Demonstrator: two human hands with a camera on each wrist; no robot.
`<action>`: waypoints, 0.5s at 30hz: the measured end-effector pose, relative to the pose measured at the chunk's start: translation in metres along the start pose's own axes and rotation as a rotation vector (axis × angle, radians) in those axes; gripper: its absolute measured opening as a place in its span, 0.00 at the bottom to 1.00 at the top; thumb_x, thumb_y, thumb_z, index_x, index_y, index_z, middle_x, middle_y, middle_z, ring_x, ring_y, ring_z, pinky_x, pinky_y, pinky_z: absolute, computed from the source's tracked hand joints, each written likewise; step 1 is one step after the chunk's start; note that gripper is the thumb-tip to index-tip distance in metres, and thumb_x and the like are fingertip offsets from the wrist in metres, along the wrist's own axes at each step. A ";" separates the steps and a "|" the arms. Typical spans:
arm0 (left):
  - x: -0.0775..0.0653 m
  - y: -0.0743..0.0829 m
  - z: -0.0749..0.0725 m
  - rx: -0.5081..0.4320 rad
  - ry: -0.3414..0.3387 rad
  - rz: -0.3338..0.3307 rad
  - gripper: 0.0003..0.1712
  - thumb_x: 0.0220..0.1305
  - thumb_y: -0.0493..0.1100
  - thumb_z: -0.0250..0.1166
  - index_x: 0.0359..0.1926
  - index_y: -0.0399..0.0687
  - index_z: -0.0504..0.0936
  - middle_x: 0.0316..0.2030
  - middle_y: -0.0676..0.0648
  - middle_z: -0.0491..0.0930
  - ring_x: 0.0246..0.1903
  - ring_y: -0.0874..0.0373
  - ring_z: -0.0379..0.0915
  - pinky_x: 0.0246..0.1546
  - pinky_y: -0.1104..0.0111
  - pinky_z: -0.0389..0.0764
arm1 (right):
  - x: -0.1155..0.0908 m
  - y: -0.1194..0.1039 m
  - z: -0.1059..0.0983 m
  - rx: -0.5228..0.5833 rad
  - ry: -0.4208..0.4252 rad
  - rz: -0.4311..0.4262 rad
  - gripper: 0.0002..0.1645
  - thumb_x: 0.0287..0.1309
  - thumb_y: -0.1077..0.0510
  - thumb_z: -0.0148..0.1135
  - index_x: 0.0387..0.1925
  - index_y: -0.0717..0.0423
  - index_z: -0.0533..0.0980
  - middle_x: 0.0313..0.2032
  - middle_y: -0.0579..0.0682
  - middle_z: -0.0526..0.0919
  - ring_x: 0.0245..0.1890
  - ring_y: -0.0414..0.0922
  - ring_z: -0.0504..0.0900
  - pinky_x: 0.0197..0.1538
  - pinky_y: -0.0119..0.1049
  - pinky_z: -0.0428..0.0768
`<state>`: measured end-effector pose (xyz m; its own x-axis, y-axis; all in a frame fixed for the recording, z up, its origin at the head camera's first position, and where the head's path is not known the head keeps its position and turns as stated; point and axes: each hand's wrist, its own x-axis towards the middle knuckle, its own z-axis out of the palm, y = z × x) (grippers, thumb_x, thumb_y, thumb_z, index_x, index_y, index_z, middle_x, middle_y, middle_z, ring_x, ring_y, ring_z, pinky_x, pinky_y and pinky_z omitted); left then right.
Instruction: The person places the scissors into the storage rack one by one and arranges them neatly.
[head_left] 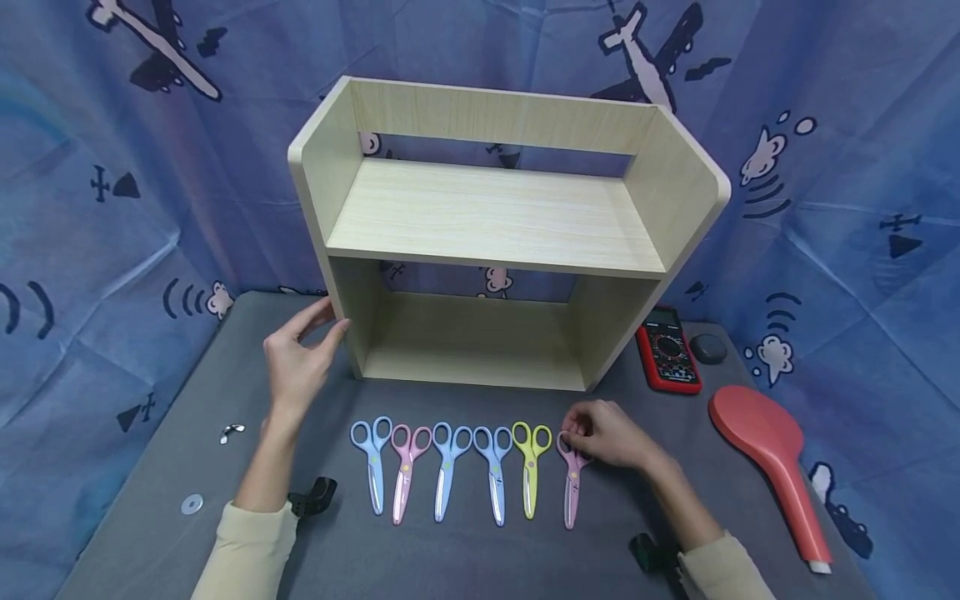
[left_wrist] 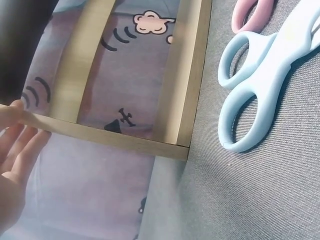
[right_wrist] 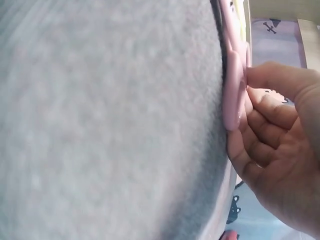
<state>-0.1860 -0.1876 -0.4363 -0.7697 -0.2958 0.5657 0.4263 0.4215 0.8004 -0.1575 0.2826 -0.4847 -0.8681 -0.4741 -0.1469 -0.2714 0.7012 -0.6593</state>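
My left hand holds the front edge of the left side panel of a two-tier pale wooden shelf, thumb and fingers on either side of it. With thumb and fingertips my right hand pinches the handles of pink scissors at the right end of a row; part of the handles is hidden behind the fingers. Also in that row, blades towards me, lie yellow scissors, blue scissors, more blue scissors, pink scissors and light-blue scissors.
Right of the shelf are a red multimeter and a dark mouse-like object. A red paddle-shaped object with a handle lies at the right edge. A small metal piece and a pale disc lie at left. Patterned blue curtain surrounds the table.
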 end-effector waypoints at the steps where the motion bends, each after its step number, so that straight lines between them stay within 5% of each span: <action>1: 0.000 0.000 0.000 0.000 0.000 0.001 0.23 0.64 0.31 0.78 0.60 0.39 0.89 0.52 0.35 0.92 0.49 0.53 0.90 0.40 0.91 0.82 | -0.001 0.000 -0.001 0.000 -0.003 0.004 0.02 0.68 0.61 0.71 0.40 0.56 0.85 0.29 0.44 0.84 0.26 0.34 0.78 0.28 0.27 0.80; 7: -0.001 -0.002 0.000 -0.010 0.012 0.021 0.21 0.63 0.31 0.79 0.58 0.37 0.90 0.50 0.33 0.92 0.46 0.82 0.84 0.39 0.91 0.81 | -0.012 0.004 -0.007 0.077 -0.006 0.001 0.05 0.71 0.61 0.70 0.45 0.57 0.84 0.33 0.47 0.86 0.29 0.36 0.80 0.30 0.28 0.83; 15: -0.006 -0.004 0.001 -0.076 0.061 0.037 0.17 0.64 0.31 0.78 0.54 0.38 0.92 0.47 0.34 0.93 0.45 0.80 0.86 0.39 0.88 0.84 | -0.034 0.004 -0.028 0.291 -0.049 -0.025 0.10 0.75 0.60 0.67 0.52 0.61 0.84 0.38 0.60 0.89 0.30 0.44 0.86 0.32 0.33 0.89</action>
<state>-0.1837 -0.1865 -0.4430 -0.7233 -0.3338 0.6045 0.4904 0.3680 0.7900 -0.1405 0.3162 -0.4616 -0.8396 -0.5195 -0.1587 -0.1555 0.5099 -0.8461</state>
